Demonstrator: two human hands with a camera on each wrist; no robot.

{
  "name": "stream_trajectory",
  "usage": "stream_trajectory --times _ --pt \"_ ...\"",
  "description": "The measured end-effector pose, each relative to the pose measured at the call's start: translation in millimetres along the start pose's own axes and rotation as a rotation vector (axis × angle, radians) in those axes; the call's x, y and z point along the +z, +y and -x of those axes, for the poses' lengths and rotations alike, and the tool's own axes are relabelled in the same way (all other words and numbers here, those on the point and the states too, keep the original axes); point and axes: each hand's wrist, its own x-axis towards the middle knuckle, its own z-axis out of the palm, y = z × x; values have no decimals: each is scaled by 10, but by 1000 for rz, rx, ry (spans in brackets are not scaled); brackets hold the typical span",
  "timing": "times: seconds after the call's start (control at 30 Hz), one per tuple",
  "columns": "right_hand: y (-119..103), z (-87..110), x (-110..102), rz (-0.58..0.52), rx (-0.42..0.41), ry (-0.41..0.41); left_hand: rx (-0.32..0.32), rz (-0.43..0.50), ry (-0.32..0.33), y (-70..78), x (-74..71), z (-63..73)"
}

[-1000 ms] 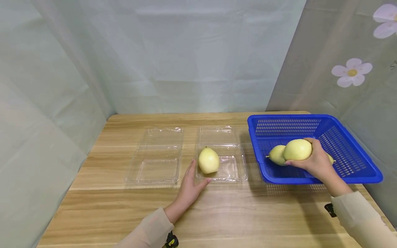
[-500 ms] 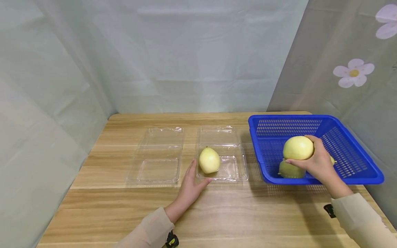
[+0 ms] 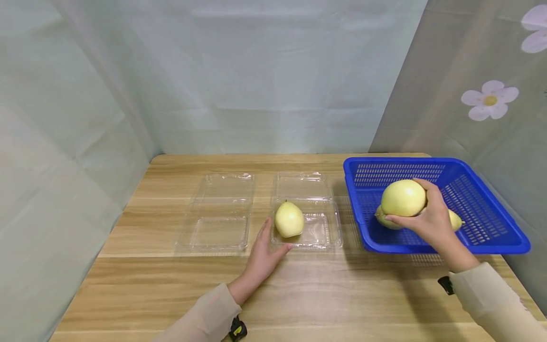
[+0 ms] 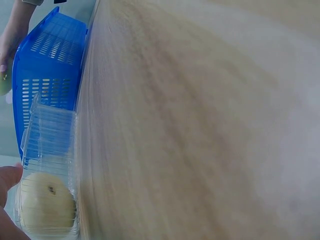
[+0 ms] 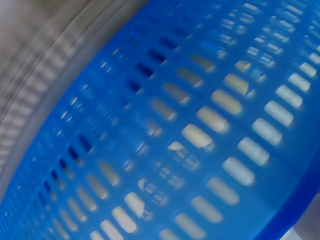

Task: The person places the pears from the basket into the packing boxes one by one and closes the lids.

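While the left hand (image 3: 260,260) lies to the near left of the blue plastic basket (image 3: 406,249), its thumb and fingers spread apart at a corner of a clear clamshell container (image 3: 318,246), an upright pear (image 3: 289,220) sits in that container, left of the basket. Whether the fingertips press the plastic, I cannot tell. Farther left of the basket is an empty clamshell (image 3: 215,248), its lid also folded back. Over the basket's inside, the right hand (image 3: 433,221) has thumb and fingers clamped round a yellow-green pear (image 3: 403,197). Inside the basket are a half-hidden pear (image 3: 386,222) below it and a right-side pear (image 3: 455,221).

The step in hand looks to be taking a pear out of the basket; the next move would call for a firm grip and height enough to clear its left rim.

Compared with half a second ago, the held fruit is slightly higher and nearer the basket's left side, and the half-hidden pear lies farther from the near rim; the left hand looks unmoved.
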Motion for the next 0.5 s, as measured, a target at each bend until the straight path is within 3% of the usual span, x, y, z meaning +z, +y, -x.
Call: stream_trajectory --times 0.5 --pt "-336 62 184 -83 -74 -12 3 11 4 28 -16 2"
